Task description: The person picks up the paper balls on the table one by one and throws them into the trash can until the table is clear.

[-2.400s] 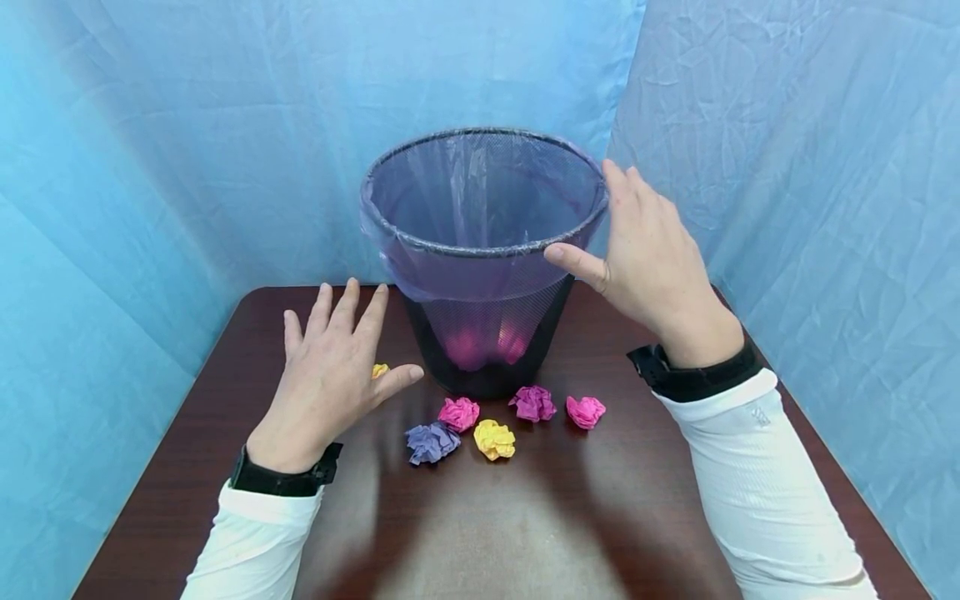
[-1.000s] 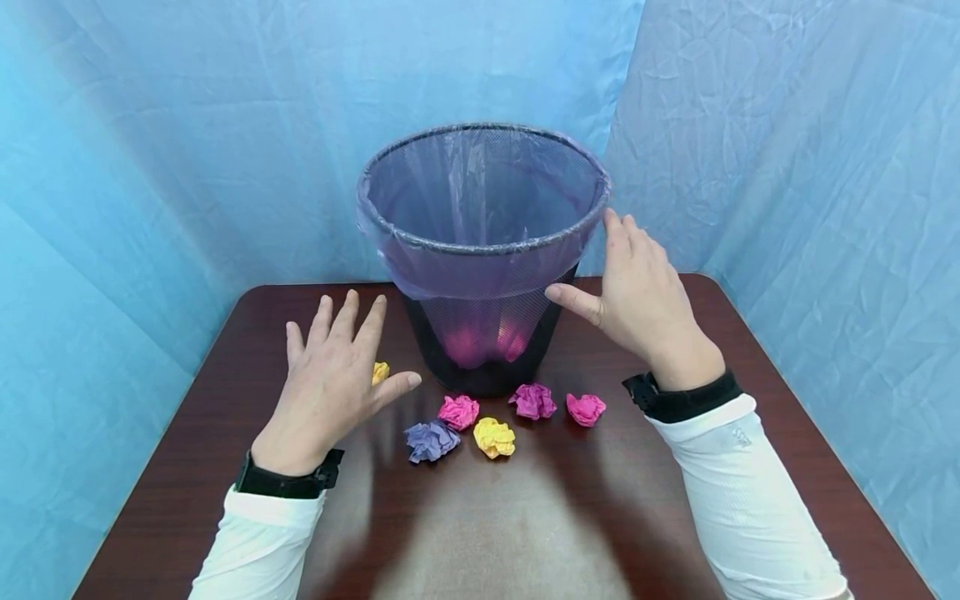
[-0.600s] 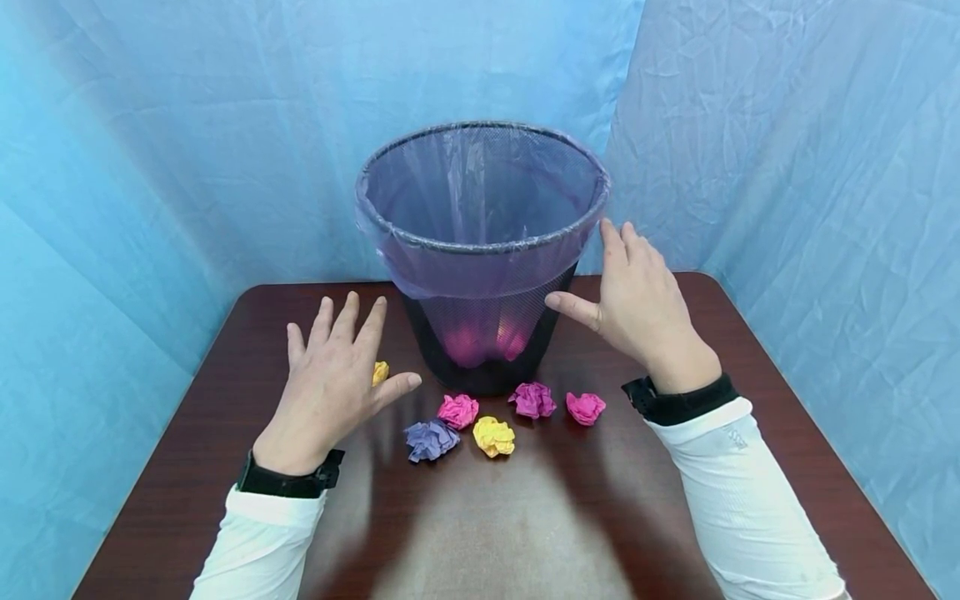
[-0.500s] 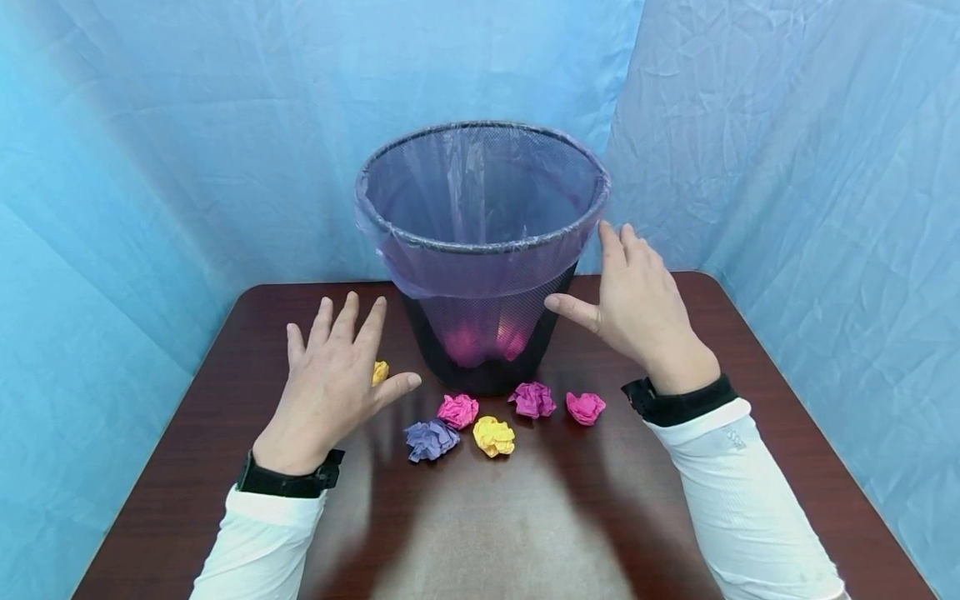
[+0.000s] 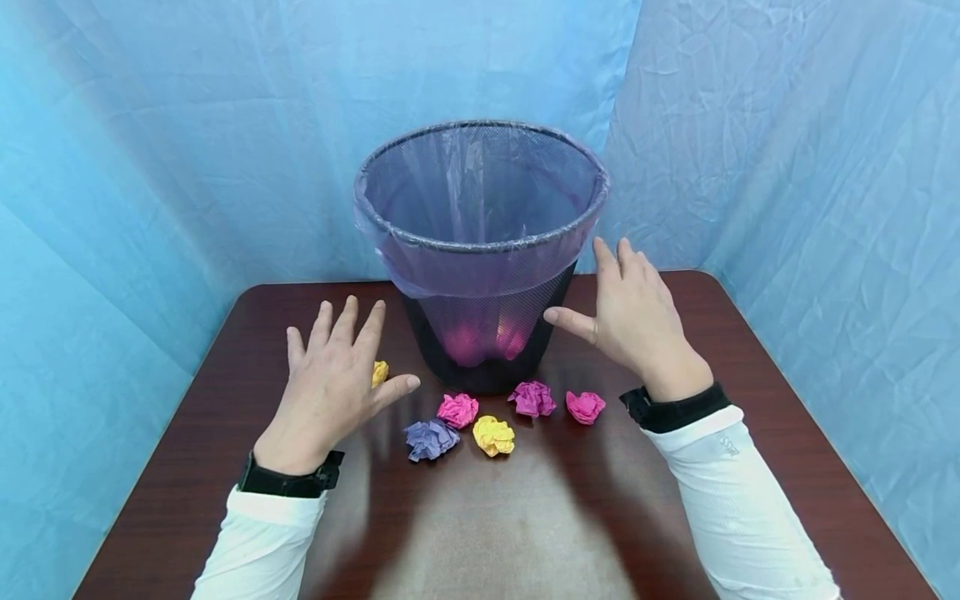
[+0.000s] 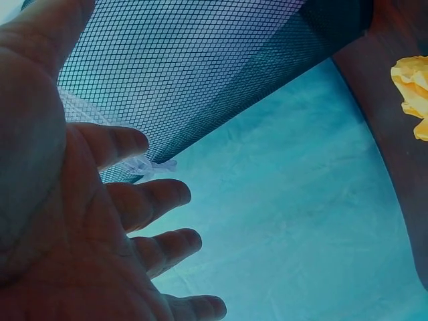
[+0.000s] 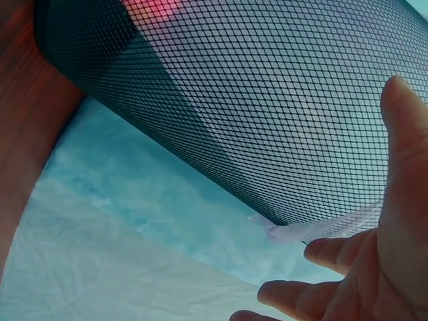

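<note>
A black mesh wastebasket (image 5: 491, 379) lined with a translucent purple bag (image 5: 465, 271) stands upright at the back of the table. Pink shapes show through its lower wall. My left hand (image 5: 322, 383), fingers spread and holding nothing, hovers left of it; a yellow-orange crumpled paper ball (image 5: 380, 372) peeks out beside the thumb. On the other side my right hand (image 5: 637, 308) is spread and holds nothing, thumb tip overlapping the basket wall in the head view. In front lie crumpled balls: pink (image 5: 457, 411), purple-blue (image 5: 431, 440), yellow (image 5: 493, 436), magenta (image 5: 532, 399) and hot pink (image 5: 585, 407).
The dark wooden table (image 5: 750, 483) has rounded back corners. Light blue cloth (image 5: 300, 125) hangs behind it and along both sides. Each wrist carries a black strap (image 5: 678, 408) over a white sleeve (image 5: 738, 500).
My right hand has come down from beside the basket's rim to lower along its right side. The left hand has sunk slightly. The paper balls stay where they were.
</note>
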`<action>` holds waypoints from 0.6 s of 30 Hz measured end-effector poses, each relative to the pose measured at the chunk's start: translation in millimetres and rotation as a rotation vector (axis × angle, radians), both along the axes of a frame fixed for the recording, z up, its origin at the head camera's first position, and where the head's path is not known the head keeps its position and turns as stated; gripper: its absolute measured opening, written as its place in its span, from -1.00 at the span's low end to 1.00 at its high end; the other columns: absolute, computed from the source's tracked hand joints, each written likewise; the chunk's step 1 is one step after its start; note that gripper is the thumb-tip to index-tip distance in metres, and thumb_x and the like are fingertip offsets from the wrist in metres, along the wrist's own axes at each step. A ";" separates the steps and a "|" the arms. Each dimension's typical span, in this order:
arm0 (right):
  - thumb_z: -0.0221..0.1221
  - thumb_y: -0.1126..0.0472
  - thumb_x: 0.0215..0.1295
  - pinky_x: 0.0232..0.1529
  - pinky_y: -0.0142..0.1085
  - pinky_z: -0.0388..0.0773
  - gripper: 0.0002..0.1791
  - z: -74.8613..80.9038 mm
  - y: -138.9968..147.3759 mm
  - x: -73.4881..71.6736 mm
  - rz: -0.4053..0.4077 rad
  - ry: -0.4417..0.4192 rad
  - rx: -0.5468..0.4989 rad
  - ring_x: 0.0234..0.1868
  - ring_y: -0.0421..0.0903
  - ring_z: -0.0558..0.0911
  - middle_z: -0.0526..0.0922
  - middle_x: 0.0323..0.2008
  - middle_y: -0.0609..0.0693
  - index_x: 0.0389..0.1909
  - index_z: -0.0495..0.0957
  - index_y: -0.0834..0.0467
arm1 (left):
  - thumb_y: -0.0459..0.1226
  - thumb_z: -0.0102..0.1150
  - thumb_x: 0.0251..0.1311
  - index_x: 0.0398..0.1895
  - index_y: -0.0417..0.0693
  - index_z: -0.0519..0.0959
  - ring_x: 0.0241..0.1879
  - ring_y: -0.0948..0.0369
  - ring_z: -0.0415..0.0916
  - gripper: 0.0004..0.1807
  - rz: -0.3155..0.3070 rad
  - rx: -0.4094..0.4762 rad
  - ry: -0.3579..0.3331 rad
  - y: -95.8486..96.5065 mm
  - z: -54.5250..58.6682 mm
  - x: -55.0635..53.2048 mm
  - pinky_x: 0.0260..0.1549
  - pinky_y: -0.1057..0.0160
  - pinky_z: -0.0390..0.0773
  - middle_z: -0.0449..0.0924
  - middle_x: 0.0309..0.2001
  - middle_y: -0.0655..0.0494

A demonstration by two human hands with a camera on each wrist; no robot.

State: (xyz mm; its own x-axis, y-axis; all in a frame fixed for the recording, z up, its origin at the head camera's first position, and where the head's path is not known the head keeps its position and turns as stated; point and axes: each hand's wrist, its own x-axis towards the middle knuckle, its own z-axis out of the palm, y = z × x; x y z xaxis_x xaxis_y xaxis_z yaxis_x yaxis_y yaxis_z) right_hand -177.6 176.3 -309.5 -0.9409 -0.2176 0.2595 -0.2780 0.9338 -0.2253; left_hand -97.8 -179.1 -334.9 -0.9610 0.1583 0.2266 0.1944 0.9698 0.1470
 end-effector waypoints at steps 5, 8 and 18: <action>0.18 -0.59 0.19 0.52 0.29 0.14 0.32 -5.4 -0.6 1.0 -0.006 -0.012 0.014 0.54 0.50 0.16 0.08 0.56 0.51 0.65 0.00 0.28 | 0.31 0.38 0.15 0.65 -0.06 0.17 0.58 -0.42 -0.06 0.14 0.004 -0.006 -0.007 -0.7 -2.0 0.2 0.31 -0.67 -0.05 0.15 0.57 -0.38; 0.17 -0.60 0.19 0.53 0.28 0.12 0.32 -8.7 -0.7 1.2 -0.007 -0.016 0.024 0.54 0.51 0.16 0.08 0.56 0.52 0.65 0.01 0.27 | 0.32 0.36 0.15 0.65 -0.06 0.17 0.58 -0.42 -0.06 0.14 0.007 -0.010 -0.012 -1.0 -3.4 0.6 0.31 -0.67 -0.05 0.15 0.57 -0.38; 0.19 -0.57 0.21 0.53 0.28 0.12 0.27 -17.0 -0.7 3.1 -0.001 -0.014 0.041 0.52 0.54 0.18 0.11 0.55 0.52 0.65 0.06 0.23 | 0.34 0.35 0.15 0.65 -0.06 0.17 0.58 -0.41 -0.06 0.14 0.013 -0.019 -0.033 -1.5 -9.0 1.0 0.31 -0.67 -0.06 0.14 0.58 -0.37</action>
